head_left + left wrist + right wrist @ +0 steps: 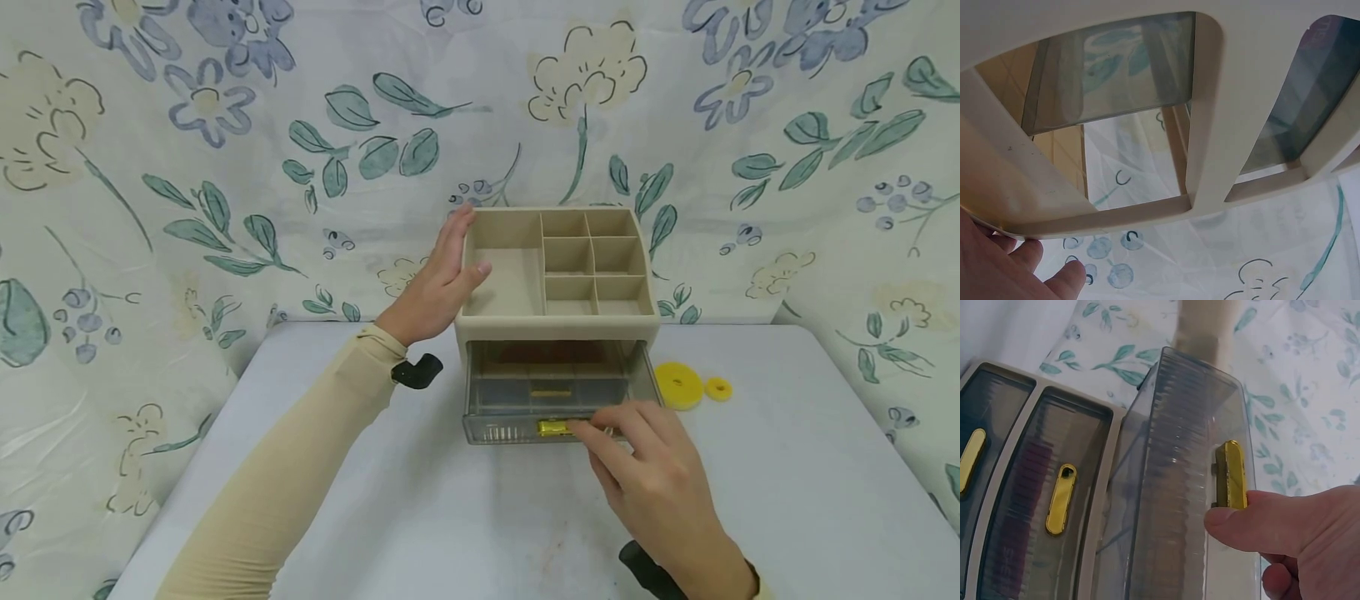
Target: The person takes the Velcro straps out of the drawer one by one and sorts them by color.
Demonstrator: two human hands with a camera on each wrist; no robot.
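Note:
A beige desktop organizer (558,328) stands on the white table. Its clear top drawer (501,432) is pulled out toward me. Thumb and finger of my right hand (656,475) pinch the gold handle (1232,472) on that drawer's front. The left hand (438,287) rests against the organizer's upper left side, its fingers extended along the edge and its thumb near the open top compartment. In the left wrist view, those fingertips (1030,253) touch the organizer's rim. Two more drawers with gold handles (1061,500) sit in the frame below the pulled-out one in the right wrist view.
A large yellow disc (678,385) and a small yellow disc (718,389) lie on the table (787,467) right of the organizer. The top has several small compartments (568,257). A floral cloth (495,75) hangs directly behind the table.

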